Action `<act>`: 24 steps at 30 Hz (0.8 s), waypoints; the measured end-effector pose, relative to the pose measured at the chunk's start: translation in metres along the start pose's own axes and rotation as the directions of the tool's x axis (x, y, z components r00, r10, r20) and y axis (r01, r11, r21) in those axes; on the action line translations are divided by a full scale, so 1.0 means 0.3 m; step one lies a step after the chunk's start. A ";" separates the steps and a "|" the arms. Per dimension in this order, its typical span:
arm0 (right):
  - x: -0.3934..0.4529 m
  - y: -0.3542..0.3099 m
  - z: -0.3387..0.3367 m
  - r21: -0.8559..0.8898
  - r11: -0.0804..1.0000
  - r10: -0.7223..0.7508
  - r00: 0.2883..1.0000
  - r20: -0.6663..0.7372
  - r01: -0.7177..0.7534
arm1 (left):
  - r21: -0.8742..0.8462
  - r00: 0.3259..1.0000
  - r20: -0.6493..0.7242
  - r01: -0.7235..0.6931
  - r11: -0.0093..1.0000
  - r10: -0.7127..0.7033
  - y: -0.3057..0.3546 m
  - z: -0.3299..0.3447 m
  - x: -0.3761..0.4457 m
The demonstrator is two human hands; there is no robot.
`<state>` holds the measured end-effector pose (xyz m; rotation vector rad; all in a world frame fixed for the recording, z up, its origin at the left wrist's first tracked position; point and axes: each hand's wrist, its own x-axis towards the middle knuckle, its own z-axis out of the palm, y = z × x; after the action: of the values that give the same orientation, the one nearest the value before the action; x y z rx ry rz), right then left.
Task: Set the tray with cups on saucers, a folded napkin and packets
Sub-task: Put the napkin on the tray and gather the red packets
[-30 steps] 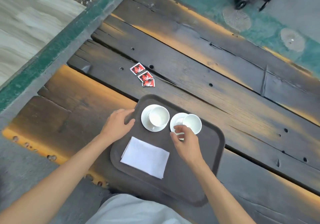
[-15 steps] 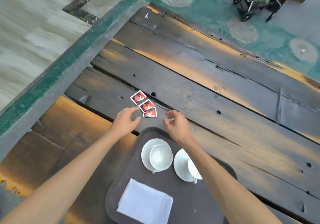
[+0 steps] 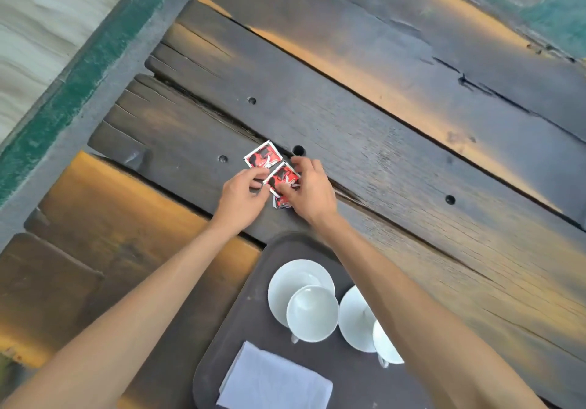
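Observation:
Three red packets lie in a row on the dark wooden table beyond the tray. The far packet lies free. The middle packet is pinched by my left hand at its left corner and by my right hand over its right side. The near packet is mostly hidden under my right hand. On the dark brown tray a white cup stands on a saucer. A second cup on its saucer is partly hidden by my right forearm. A folded white napkin lies on the tray's near part.
The table is made of rough planks with gaps and bolt holes; one hole is just beyond the packets. The table's left edge drops to a green-striped floor border.
Both hands have moved from the cups on the tray, out past its far edge, and closed on the red packets. The view has moved closer to the table.

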<state>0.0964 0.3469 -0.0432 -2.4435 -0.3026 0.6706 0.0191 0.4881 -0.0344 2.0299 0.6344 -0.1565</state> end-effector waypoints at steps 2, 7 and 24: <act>0.014 0.000 0.008 0.020 1.000 0.017 1.000 0.012 -0.017 | -0.028 1.000 -0.013 0.010 1.000 -0.010 -0.010 0.005 -0.005; 0.012 0.002 -0.025 0.036 0.997 0.063 0.996 0.069 -0.066 | -0.132 0.997 0.000 0.077 0.988 -0.078 -0.032 0.010 -0.016; -0.140 -0.091 0.032 0.693 0.640 0.165 0.941 0.296 -0.330 | -0.891 0.929 0.280 0.345 0.295 -0.242 -0.071 -0.029 -0.092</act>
<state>0.0539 0.3585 -0.0173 -1.6286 0.2216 0.9485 -0.0165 0.4934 -0.0364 0.7257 0.7893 -0.0645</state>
